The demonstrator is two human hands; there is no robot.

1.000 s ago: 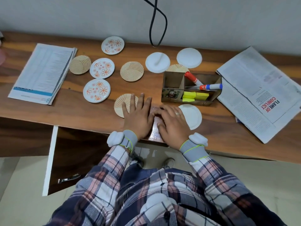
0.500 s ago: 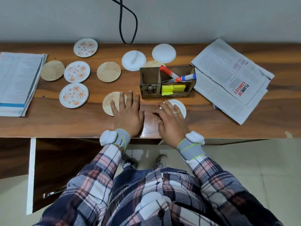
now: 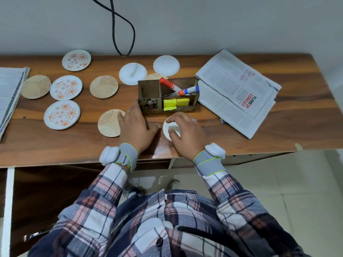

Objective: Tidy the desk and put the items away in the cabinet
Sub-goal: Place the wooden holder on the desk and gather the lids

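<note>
On the wooden desk my right hand arches over a small white coaster near the front edge, fingertips on its far rim and thumb on its near side. My left hand lies flat beside it, fingers stretched to the left front corner of the wooden organizer and overlapping a wooden coaster. The organizer holds a red marker, a blue marker and yellow sticky notes.
Floral coasters, wooden coasters and white coasters lie spread over the left and middle. A folded newspaper lies on the right, printed sheets at the left edge. A black cable hangs behind. An open cabinet sits below left.
My right hand slid right from the bare desk onto the white coaster and curled over it. My left hand shifted forward to the organizer's corner. The view swung to the right.
</note>
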